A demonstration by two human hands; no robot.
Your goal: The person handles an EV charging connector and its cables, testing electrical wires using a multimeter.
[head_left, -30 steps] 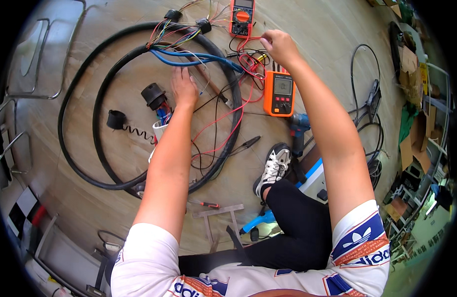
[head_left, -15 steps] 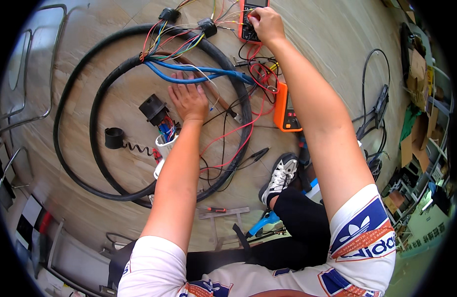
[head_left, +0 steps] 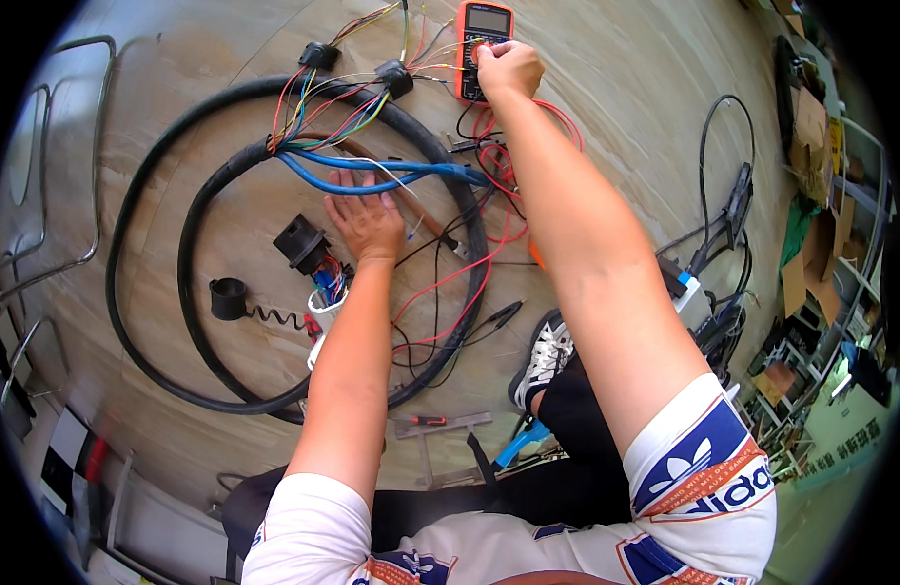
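At the top, my right hand (head_left: 511, 72) pinches the round dial of an orange-and-black multimeter (head_left: 487, 19) lying on the floor. Its fingertips partly cover the dial. My left hand (head_left: 370, 229) rests flat on the floor with fingers spread, the tips by a bundle of blue wires (head_left: 323, 181). Those wires and thin coloured ones come out of a thick black cable (head_left: 116, 255) coiled in loops around that hand. Two black connector blocks (head_left: 318, 56) hold the thin wires. Beside my left wrist lies a black charging plug (head_left: 302, 244) with its wiring exposed, its white housing partly under my forearm.
A black cap (head_left: 229, 298) hangs on a coiled cord left of the plug. Red test leads (head_left: 471, 276) tangle below the multimeter. An orange device (head_left: 536, 253) is mostly behind my right forearm. A screwdriver (head_left: 428, 421) lies near my legs; metal chair frames (head_left: 99, 146) stand left.
The view has shifted, so more of the multimeter shows. My right forearm now covers most of the orange device. The right hand stays at the dial; the left stays flat on the floor.
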